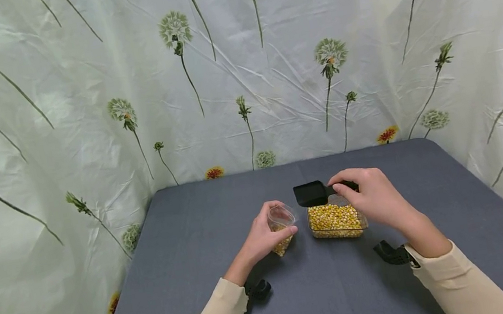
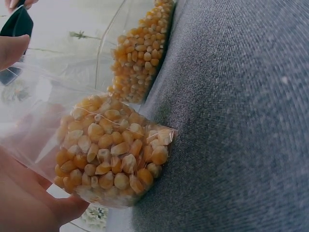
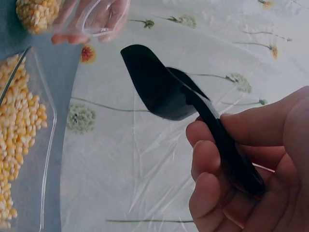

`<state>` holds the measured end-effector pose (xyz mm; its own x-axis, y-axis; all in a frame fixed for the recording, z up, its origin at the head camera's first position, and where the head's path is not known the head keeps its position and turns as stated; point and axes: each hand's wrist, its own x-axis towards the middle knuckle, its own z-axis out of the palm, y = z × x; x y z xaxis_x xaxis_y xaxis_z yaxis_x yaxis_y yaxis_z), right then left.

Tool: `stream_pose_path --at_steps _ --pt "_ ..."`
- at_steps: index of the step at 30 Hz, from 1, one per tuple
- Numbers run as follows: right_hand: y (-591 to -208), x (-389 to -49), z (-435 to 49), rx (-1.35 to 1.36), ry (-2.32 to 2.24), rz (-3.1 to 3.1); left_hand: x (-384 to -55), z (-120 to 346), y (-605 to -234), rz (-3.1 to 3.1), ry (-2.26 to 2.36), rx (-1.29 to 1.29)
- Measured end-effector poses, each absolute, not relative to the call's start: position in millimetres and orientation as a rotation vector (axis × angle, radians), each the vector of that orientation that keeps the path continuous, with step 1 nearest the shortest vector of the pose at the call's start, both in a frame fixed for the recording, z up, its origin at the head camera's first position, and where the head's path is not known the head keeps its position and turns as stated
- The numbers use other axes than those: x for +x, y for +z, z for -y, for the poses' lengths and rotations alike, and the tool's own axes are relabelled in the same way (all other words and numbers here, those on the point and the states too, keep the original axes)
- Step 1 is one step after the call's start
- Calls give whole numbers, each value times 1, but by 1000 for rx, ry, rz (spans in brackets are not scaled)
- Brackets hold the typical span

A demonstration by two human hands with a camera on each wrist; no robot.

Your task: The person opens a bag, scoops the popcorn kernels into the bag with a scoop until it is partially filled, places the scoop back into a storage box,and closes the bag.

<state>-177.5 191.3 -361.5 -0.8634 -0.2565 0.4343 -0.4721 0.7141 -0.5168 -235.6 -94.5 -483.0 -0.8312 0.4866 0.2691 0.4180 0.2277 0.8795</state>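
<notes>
A clear plastic bag [image 2: 113, 154] with yellow corn kernels in its lower part stands on the table, its mouth spread open at the top. My left hand [image 1: 264, 236] grips it around the upper part, thumb on one side and fingers on the other. To the right, my right hand [image 1: 379, 200] holds a black scoop [image 1: 312, 194] by its handle, thumb and fingers wrapped round it. The scoop's blade hangs in the air over the back left of a clear plastic box [image 1: 338, 234] of corn kernels, and no kernels show on it.
The grey table [image 1: 194, 232] runs back to a white curtain [image 1: 243, 70] printed with dandelions. Black wrist mounts [image 1: 259, 291] sit at both cuffs. Bag and box stand close together, with a narrow gap between them.
</notes>
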Motion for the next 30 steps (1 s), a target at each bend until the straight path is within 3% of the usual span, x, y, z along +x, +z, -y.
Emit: stream_pose_path --at_steps 30 --pt "-383 -203 -217 296 829 2870 -236 95 -484 -2429 1682 889"
